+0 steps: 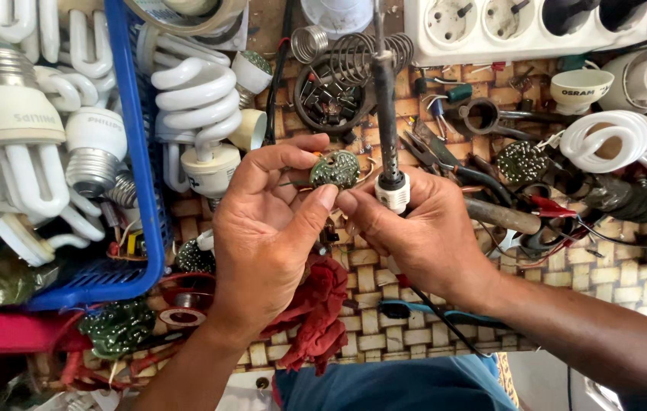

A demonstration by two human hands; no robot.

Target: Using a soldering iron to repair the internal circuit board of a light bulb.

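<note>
Covering the bench, woven mat [384, 323] (cluttered), blue basket [137, 152] of lamps

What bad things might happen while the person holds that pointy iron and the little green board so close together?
The soldering iron in the right hand sits right beside the fingers of the left hand, which pinches the small round circuit board. If the iron is hot, it might burn a fingertip. A red cloth lies just under the hands and could scorch. The iron's cord trails across the crowded mat and may snag.
</note>
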